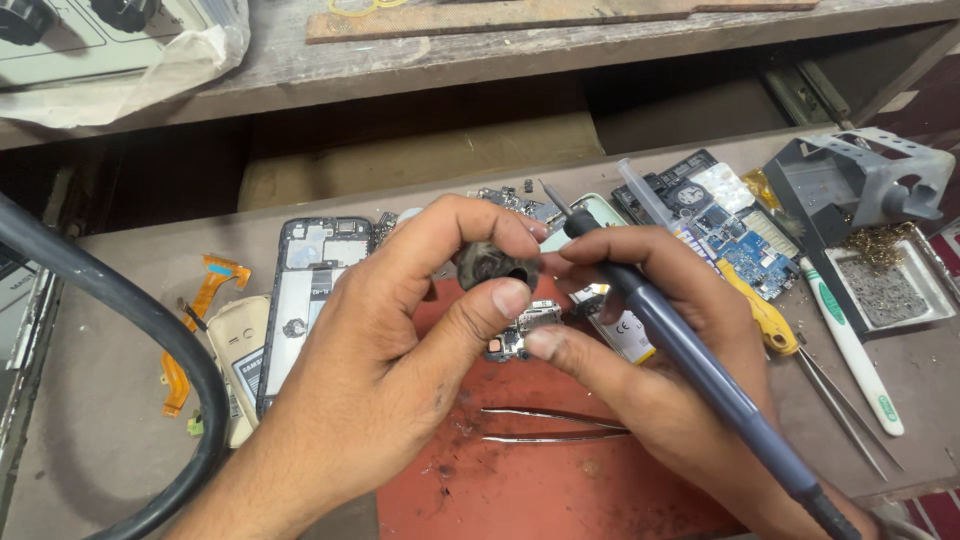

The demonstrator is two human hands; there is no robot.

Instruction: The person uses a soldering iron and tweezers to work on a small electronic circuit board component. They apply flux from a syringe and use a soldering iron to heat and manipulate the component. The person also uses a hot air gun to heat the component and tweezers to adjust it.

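Cluttered repair table (120, 400): left hand (400, 350) fingers pinch a small dark round part (487, 263), perhaps a solder reel, above a circuit board (520, 330); right hand (650, 340) grips a soldering iron (690, 350); soldering underway, demanding steady tip placement.

Blue-grey soldering iron (700, 360), red-brown mat (560, 480), orange flex cable (205, 300), blue circuit board (745, 245), yellow-handled tool (765, 315).

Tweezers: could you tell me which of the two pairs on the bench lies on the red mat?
The bare steel tweezers below the hands lie on the red mat. The yellow-handled tweezers lie right of it, on the bench.
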